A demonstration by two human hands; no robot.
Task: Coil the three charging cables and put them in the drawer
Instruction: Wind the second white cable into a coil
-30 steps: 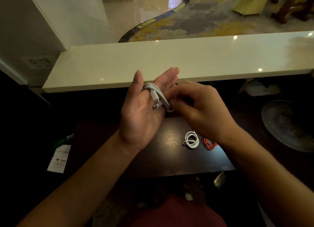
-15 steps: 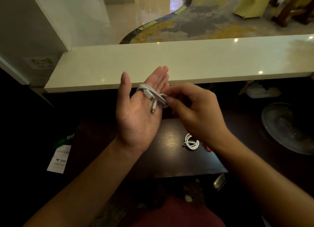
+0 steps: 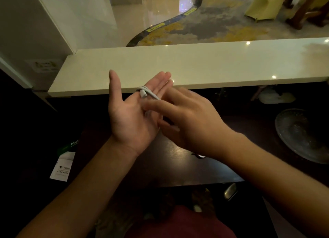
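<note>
**Winding the last white cable round our fingers**

Holding our left hand (image 3: 132, 116) palm up with the fingers straight and pressed together, thumb spread wide, we use it as a former: the white cable (image 3: 148, 93) is looped round the fingers near their base, so the turns keep one even size. One plug end lies across the wraps on the palm side. Our right hand (image 3: 188, 120) comes in from the right, its fingers blurred by motion and laid over the left palm and the cable; we cannot tell whether it pinches the cable's loose end or only touches it. We judge that it is there to tuck or draw off the coil, since the left hand alone cannot free itself.

Both hands are raised above the dark wooden table (image 3: 178, 166), near the pale counter ledge (image 3: 195, 65) on the far side. Any other cables on the table are hidden behind our right wrist; only a small dark scrap shows at its edge. No drawer can be made out, so stowing is not yet done.

Writing is sparse. At the near left a green packet (image 3: 68, 146) shows white letters "Mul", the rest cut off in shadow. Just below it a white card (image 3: 62, 168) carries a small logo and lines too fine to read. A faint sticker (image 3: 44, 65) on the left wall and yellow floor labels far off are illegible. A glass dish (image 3: 302, 134) sits at the right.
</note>
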